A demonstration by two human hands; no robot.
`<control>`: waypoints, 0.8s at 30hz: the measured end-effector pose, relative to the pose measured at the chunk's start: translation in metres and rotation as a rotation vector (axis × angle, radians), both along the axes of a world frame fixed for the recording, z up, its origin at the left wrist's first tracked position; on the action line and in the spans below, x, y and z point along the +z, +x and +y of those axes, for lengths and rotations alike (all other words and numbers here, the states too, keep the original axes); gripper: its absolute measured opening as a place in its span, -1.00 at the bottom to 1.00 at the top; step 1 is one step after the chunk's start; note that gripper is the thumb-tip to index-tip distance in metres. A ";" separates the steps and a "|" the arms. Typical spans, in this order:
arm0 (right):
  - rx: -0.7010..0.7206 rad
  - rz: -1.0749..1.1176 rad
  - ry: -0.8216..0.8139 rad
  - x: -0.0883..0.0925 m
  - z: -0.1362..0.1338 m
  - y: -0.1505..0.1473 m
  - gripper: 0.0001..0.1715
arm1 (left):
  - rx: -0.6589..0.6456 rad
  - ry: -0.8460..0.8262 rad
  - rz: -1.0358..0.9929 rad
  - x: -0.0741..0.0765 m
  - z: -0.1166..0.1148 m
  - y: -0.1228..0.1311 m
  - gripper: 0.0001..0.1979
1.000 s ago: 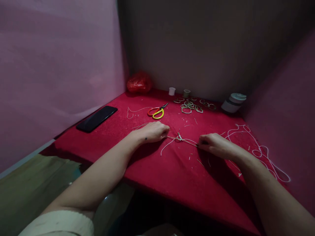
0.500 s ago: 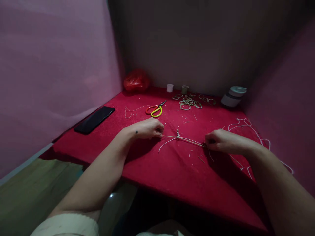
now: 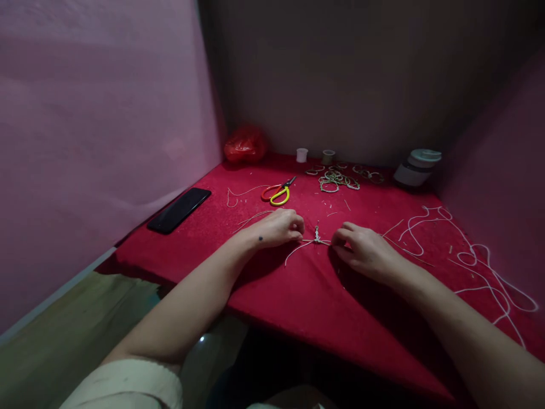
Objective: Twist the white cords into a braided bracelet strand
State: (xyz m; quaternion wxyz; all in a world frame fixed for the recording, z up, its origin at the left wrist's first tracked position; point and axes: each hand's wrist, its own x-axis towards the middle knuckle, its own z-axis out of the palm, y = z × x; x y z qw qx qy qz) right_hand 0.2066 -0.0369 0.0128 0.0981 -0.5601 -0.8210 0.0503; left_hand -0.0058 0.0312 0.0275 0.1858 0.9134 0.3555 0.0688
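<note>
Both pinching cord (image 3: 325, 242), our left hand (image 3: 281, 227) and right hand (image 3: 361, 247) have drawn closer to the braid (image 3: 317, 234), apparently easing the pull.

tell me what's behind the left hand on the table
Behind the left hand, thin strands lie on the red cloth; farther back are red-and-yellow-handled scissors. The hand hides the cloth beneath it and where those strands lead.

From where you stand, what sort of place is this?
Probably a small handicraft corner: a braided cord piece, scissors with red and yellow handles, and a heap of cord loops lie on a red-covered table.
</note>
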 end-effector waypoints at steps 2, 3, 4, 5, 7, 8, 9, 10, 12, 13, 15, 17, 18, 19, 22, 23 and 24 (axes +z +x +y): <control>-0.044 -0.079 0.025 -0.004 0.000 -0.010 -0.82 | -0.013 0.004 0.000 -0.005 -0.002 0.006 -0.86; -0.060 -0.120 0.034 -0.005 0.000 -0.014 -0.81 | -0.012 0.013 -0.001 -0.007 -0.003 0.008 -0.85; -0.066 -0.160 0.036 -0.005 0.001 -0.017 -0.80 | -0.009 0.029 -0.001 -0.010 -0.004 0.011 -0.86; -0.071 -0.196 0.035 -0.005 0.001 -0.019 -0.79 | -0.008 0.049 0.002 -0.012 -0.004 0.012 -0.86; -0.071 -0.241 0.030 -0.005 0.003 -0.021 -0.76 | -0.010 0.095 0.022 -0.015 -0.007 0.015 -0.85; -0.073 -0.248 0.030 -0.006 0.004 -0.022 -0.75 | -0.012 0.117 0.039 -0.016 -0.008 0.016 -0.84; -0.073 -0.243 0.030 -0.007 0.005 -0.022 -0.75 | -0.011 0.136 0.055 -0.016 -0.009 0.017 -0.83; -0.075 -0.226 0.031 -0.008 0.006 -0.021 -0.74 | -0.010 0.151 0.067 -0.015 -0.011 0.018 -0.82; -0.080 -0.157 0.034 -0.011 0.008 -0.020 -0.77 | 0.003 0.158 0.056 -0.013 -0.013 0.019 -0.83; -0.085 -0.105 0.032 -0.011 0.008 -0.019 -0.79 | 0.013 0.144 0.032 -0.012 -0.014 0.019 -0.84; -0.105 0.021 0.021 -0.012 0.009 -0.018 -0.85 | 0.043 0.092 -0.038 -0.010 -0.014 0.020 -0.88; -0.130 0.150 0.007 -0.010 0.009 -0.018 -0.89 | 0.083 0.019 -0.094 -0.009 -0.014 0.021 -0.89; -0.143 0.209 -0.009 -0.009 0.009 -0.018 -0.90 | 0.098 -0.015 -0.113 -0.009 -0.014 0.021 -0.90; -0.153 0.265 -0.036 -0.008 0.009 -0.018 -0.91 | 0.110 -0.042 -0.128 -0.009 -0.014 0.021 -0.89; -0.168 0.410 -0.149 -0.007 0.009 -0.017 -0.90 | 0.143 -0.085 -0.168 -0.009 -0.014 0.022 -0.88; -0.171 0.438 -0.165 -0.008 0.009 -0.017 -0.90 | 0.149 -0.093 -0.179 -0.009 -0.014 0.023 -0.88; -0.167 0.453 -0.161 -0.008 0.010 -0.016 -0.90 | 0.155 -0.104 -0.184 -0.009 -0.014 0.023 -0.89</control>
